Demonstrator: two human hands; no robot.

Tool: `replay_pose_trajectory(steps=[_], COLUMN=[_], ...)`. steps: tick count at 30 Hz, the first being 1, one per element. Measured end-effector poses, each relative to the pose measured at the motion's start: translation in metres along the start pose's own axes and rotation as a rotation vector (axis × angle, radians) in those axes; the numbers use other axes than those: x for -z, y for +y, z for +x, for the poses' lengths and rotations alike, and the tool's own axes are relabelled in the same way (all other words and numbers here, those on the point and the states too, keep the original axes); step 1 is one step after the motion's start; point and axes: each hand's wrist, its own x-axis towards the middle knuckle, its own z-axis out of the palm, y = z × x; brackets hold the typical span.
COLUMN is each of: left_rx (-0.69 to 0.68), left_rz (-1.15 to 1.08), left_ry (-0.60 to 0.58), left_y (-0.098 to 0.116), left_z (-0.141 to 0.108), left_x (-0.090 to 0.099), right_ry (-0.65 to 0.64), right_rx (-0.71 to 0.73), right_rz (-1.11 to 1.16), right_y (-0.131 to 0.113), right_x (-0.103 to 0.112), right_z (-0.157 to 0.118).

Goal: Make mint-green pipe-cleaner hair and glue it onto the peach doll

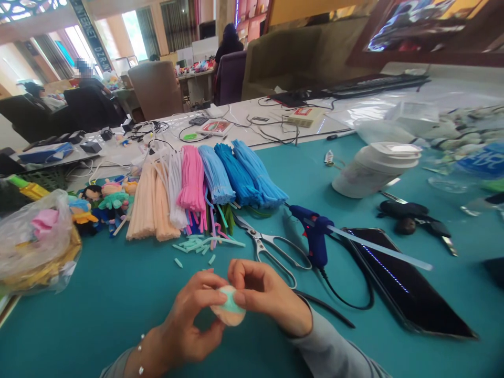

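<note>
Between both hands is a small round peach-coloured piece (229,317) with mint green on its upper part. My left hand (187,312) grips its left side, fingers bent round it and thumb underneath. With thumb and fingers pinched, my right hand (263,294) presses the mint part from the right. Just beyond the hands lie short cut mint pipe cleaner pieces (200,244). A pair of scissors (271,245) rests with its handles open behind my right hand. Further right a blue glue gun (315,233) has a long clear glue stick in its back.
Bundles of pipe cleaners (192,178) in peach, white, pink and blues lie at the back. Small dolls (112,197) and a plastic bag (37,241) are on the left. A tablet (409,283), keys (417,218) and a white lidded cup (374,170) stand or lie right. People sit at desks beyond.
</note>
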Motion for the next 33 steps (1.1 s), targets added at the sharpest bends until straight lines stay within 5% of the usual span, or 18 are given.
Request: replay_pose_trajectory(steps=[13,23,33], left_rx=[0.087,0.237,0.383], left_rz=[-0.222,-0.617,-0.750], left_ry=[0.041,0.007,-0.032], left_y=[-0.001,-0.001,-0.005], left_z=[-0.001,0.003,0.000], left_x=[0.001,0.005,0.008], right_ry=[-0.026,-0.145,-0.222], right_rx=[0.128,0.334,0.596], right_rz=[0.111,-0.155,-0.559], right_y=[0.001,-0.006,-0.019], right_x=[-0.005,0.003,0.003], right_z=[-0.002,-0.008,-0.011])
